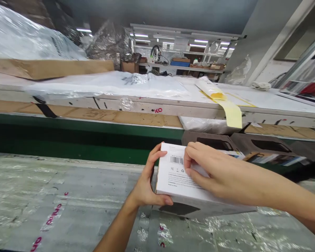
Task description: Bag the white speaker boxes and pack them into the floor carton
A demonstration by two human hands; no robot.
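Observation:
A white printed carton (170, 180) with a barcode lies on the plastic-covered worktop in front of me. My left hand (151, 178) grips its left end, thumb on the near edge and fingers over the far corner. Above the printed face, my right hand (202, 166) has its thumb and fingers pinched together beside the barcode, touching or very close to the surface. Whatever the pinch may hold is hidden. The carton's near side is grey with a dark shape on it.
Grey boxes with dark windows (269, 145) stand on the green conveyor (94, 140) behind the carton. A strip of yellow backing paper (233, 113) hangs from the white shelf (267, 99). Plastic bags (34, 38) and a cardboard piece (55, 69) occupy its left part.

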